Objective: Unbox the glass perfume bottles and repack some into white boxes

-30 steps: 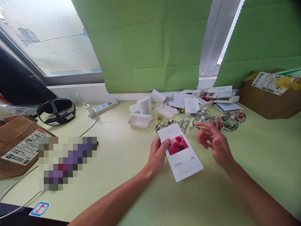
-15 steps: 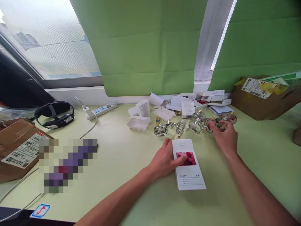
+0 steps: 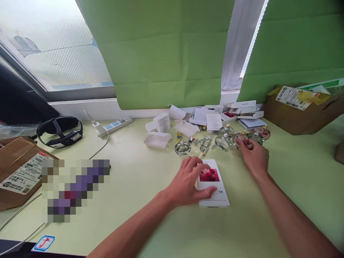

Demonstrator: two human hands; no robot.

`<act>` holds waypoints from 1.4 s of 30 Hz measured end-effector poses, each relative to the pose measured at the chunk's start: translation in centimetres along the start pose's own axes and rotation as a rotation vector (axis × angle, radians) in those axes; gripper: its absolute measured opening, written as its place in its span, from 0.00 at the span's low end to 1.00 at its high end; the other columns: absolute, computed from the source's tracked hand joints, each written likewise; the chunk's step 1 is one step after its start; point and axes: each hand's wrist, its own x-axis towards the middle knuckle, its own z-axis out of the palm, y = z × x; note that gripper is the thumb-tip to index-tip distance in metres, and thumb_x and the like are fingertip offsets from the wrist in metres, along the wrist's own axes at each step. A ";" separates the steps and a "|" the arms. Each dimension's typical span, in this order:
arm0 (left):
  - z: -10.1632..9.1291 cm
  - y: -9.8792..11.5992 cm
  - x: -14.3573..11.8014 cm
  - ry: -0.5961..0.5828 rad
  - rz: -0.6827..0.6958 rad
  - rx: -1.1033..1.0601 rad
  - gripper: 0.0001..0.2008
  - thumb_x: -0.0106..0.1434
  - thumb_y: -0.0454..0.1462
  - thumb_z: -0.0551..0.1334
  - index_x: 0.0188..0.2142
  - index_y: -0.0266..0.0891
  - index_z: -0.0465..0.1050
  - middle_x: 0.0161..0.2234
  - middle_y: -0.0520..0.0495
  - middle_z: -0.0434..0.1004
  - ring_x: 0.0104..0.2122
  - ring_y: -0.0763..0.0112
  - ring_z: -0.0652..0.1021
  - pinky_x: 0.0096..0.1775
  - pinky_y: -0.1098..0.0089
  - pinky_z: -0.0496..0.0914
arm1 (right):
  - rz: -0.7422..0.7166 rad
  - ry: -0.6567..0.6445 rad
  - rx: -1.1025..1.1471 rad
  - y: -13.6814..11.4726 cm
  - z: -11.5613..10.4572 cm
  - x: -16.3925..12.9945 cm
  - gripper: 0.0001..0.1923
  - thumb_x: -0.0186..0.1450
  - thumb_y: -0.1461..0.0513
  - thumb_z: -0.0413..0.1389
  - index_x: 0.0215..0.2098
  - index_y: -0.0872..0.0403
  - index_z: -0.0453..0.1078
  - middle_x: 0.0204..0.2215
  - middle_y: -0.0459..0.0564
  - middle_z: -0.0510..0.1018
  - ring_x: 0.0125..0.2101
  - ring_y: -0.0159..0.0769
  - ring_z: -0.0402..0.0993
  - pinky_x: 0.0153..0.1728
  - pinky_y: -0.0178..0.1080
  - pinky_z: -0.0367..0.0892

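A flat white box with a red rose picture (image 3: 213, 182) lies on the pale green table (image 3: 134, 186). My left hand (image 3: 188, 181) rests on its left side, fingers spread over it. My right hand (image 3: 254, 156) reaches to the row of round glass perfume bottles (image 3: 224, 141) behind the box, fingertips touching the bottle with reddish contents (image 3: 240, 138). I cannot tell whether the fingers have closed around that bottle. A clear bottle (image 3: 182, 147) stands at the left end of the row.
Opened small white cartons (image 3: 158, 139) and flat boxes (image 3: 243, 107) are piled along the window sill. A brown cardboard box (image 3: 301, 111) stands at the right, another (image 3: 18, 168) at the left. A black headband (image 3: 59, 130) and a power strip (image 3: 114, 126) lie at the left.
My left hand has laid the rose box flat on the table and now presses on it. My right hand moved from mid-air to the glass bottles.
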 end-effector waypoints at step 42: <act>3.0 -2.2 2.8 0.025 -0.135 0.074 0.20 0.66 0.33 0.52 0.58 0.39 0.63 0.57 0.39 0.66 0.56 0.58 0.69 0.57 0.55 0.66 | -0.247 -0.953 0.531 -3.7 -3.6 -3.1 0.25 0.62 0.49 0.59 0.55 0.50 0.71 0.41 0.49 0.78 0.38 0.38 0.73 0.38 0.38 0.67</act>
